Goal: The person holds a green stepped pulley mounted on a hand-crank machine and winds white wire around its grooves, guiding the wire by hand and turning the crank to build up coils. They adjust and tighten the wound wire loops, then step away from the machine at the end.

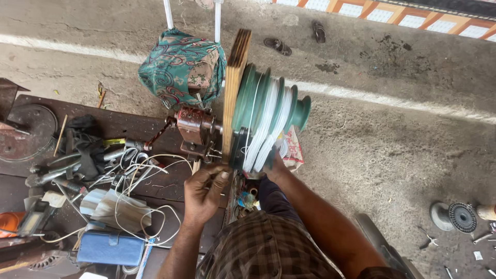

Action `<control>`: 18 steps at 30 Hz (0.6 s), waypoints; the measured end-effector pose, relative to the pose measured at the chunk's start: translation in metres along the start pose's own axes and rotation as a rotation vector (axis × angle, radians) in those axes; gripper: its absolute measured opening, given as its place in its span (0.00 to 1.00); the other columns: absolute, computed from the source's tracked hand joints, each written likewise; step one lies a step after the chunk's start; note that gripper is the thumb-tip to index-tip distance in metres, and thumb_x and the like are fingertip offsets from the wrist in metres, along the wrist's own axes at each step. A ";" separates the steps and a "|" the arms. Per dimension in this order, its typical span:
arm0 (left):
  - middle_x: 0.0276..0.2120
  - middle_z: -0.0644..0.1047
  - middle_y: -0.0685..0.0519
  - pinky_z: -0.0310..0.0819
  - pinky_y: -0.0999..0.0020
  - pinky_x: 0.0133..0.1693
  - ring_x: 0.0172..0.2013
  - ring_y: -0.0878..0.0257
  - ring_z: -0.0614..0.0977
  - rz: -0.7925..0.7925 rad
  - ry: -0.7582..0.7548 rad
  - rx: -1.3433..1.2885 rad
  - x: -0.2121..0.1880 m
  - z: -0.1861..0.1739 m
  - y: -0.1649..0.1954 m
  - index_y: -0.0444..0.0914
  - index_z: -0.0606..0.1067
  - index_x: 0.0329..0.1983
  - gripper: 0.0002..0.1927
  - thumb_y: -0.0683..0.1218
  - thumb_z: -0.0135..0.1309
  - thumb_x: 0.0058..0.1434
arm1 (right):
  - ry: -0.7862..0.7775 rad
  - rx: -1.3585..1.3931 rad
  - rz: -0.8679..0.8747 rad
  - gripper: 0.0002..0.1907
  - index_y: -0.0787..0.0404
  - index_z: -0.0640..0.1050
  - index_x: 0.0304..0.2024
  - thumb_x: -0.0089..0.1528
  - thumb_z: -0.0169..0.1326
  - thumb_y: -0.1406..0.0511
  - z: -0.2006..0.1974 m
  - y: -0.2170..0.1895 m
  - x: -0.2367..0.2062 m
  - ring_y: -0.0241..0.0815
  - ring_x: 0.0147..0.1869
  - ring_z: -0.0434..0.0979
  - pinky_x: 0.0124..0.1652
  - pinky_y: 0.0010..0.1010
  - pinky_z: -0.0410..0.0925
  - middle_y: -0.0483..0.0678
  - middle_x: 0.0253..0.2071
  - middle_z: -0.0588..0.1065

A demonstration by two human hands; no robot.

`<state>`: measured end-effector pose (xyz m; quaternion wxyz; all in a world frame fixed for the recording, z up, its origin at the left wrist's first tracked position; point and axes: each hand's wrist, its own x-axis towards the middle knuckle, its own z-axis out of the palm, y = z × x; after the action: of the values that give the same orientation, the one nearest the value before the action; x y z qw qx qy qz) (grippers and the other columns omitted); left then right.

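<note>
Checked cloth of a shirt point(268, 248) fills the bottom of the view at 6 o'clock, and both forearms rise from it. At the centre, the left hand point(204, 191) is seen with fingertips pressed together, pinching the lower edge of the plywood disc point(233, 88). The right hand point(271, 165) is mostly hidden beneath the green stepped former point(258, 103); its state cannot be told. White wire point(268, 124) lies in smooth, close turns within the grooves of the former, just right of the disc. For even winding, the disc is judged best turned steadily while the wire is guided flat into one groove under light tension. A rusty cast hand-crank winder point(194, 126) stands touching the disc at 9 o'clock. Loose white wire point(144, 206), grey metal tools point(62, 168) and a blue wallet point(111, 249) lie at 8 o'clock on the dark bench point(124, 126).
</note>
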<state>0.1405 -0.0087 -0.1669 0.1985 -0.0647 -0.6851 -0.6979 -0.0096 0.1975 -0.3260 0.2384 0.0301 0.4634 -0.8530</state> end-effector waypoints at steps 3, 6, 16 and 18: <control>0.32 0.80 0.53 0.71 0.75 0.30 0.30 0.72 0.77 -0.088 0.100 0.042 -0.026 -0.015 -0.013 0.33 0.81 0.46 0.09 0.44 0.59 0.68 | -0.047 -0.744 -0.154 0.12 0.59 0.79 0.53 0.66 0.56 0.67 0.007 0.020 -0.027 0.37 0.43 0.81 0.39 0.27 0.76 0.50 0.45 0.78; 0.24 0.76 0.54 0.63 0.75 0.26 0.25 0.72 0.71 -0.246 0.172 0.148 -0.054 -0.027 -0.032 0.34 0.82 0.44 0.09 0.44 0.60 0.66 | -0.165 -1.505 -0.435 0.07 0.56 0.83 0.44 0.65 0.56 0.67 0.032 0.021 -0.064 0.37 0.32 0.79 0.32 0.29 0.74 0.48 0.35 0.79; 0.25 0.81 0.54 0.73 0.75 0.29 0.26 0.72 0.78 -0.340 0.220 0.320 -0.100 -0.047 -0.045 0.34 0.81 0.42 0.12 0.47 0.61 0.62 | -0.109 -1.997 -1.536 0.21 0.47 0.66 0.20 0.64 0.60 0.56 0.171 -0.159 -0.160 0.33 0.20 0.55 0.16 0.26 0.55 0.39 0.18 0.57; 0.25 0.81 0.54 0.73 0.74 0.28 0.25 0.71 0.78 -0.305 0.214 0.355 -0.087 -0.049 -0.043 0.34 0.82 0.42 0.11 0.46 0.61 0.62 | -0.111 -1.971 -1.643 0.21 0.47 0.70 0.23 0.66 0.64 0.53 0.190 -0.211 -0.164 0.30 0.22 0.59 0.18 0.20 0.54 0.38 0.20 0.61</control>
<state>0.2132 -0.0409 -0.2414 0.1707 0.1494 -0.7739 -0.5914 0.0763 0.2033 -0.0098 -0.4145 -0.4867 0.7675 -0.0478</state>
